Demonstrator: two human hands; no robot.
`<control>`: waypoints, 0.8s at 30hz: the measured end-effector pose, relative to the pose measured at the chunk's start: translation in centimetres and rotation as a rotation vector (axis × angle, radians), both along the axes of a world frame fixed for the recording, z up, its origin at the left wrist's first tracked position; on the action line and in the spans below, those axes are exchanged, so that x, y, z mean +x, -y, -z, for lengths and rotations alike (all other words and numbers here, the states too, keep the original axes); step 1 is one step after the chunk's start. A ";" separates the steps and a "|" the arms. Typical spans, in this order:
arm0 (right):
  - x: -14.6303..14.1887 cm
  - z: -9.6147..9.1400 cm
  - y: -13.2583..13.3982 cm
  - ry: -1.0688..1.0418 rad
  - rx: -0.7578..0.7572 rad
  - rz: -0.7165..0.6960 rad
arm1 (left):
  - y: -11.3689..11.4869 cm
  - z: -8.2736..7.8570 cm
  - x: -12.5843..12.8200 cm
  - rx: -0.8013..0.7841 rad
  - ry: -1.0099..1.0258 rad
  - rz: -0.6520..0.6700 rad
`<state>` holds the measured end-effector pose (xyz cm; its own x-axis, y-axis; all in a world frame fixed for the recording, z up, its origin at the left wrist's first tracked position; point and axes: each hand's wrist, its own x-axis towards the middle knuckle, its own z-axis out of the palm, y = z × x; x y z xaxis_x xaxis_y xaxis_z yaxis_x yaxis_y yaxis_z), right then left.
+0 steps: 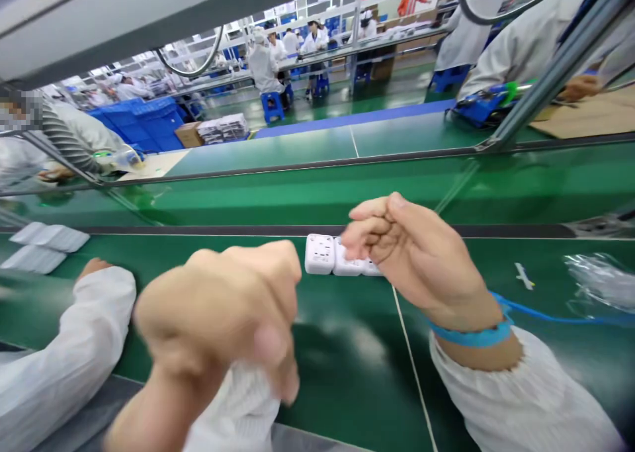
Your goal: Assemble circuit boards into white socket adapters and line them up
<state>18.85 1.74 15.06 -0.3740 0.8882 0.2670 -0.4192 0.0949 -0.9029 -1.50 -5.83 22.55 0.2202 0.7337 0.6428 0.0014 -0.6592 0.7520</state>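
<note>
My left hand [218, 306] is close to the camera, raised over the bench and blurred. Its fingers are curled inward, and whatever they may hold is hidden. My right hand [421, 257] has a blue wrist strap [471, 335] with a blue cord. Its fingers are loosely bent, with the inner side of the hand visible and nothing seen in it. The fingertips overlap a row of white square plastic units [320, 253] with small dark slots; whether they touch cannot be seen. Part of the row is hidden behind this hand.
A co-worker's white sleeve [94, 326] and hand reach in from the left. Stacked white pieces [47, 240] lie at far left. To the right are a small white stick [524, 276] and clear plastic bags [602, 280]. A green conveyor [278, 194] runs behind a dark rail.
</note>
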 end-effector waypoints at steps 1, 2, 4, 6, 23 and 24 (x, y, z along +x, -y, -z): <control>-0.2 -0.1 -0.2 -0.027 -0.019 -0.010 | -0.9 0.7 0.6 0.030 0.016 0.027; -0.4 -0.1 -0.3 -0.038 -0.035 -0.033 | -1.8 1.4 1.0 0.046 0.035 0.038; -0.6 -0.2 -0.4 -0.025 -0.045 -0.078 | -3.2 2.5 1.3 0.022 0.058 0.036; -0.5 -0.2 -0.2 -0.007 -0.039 -0.100 | -4.0 3.3 1.1 -0.049 0.024 0.005; 0.3 -0.5 0.1 0.006 0.019 -0.233 | -4.1 3.4 0.6 -0.086 -0.140 -0.129; 0.3 -0.5 0.1 0.023 0.032 -0.228 | -4.1 3.5 0.8 -0.076 -0.141 -0.127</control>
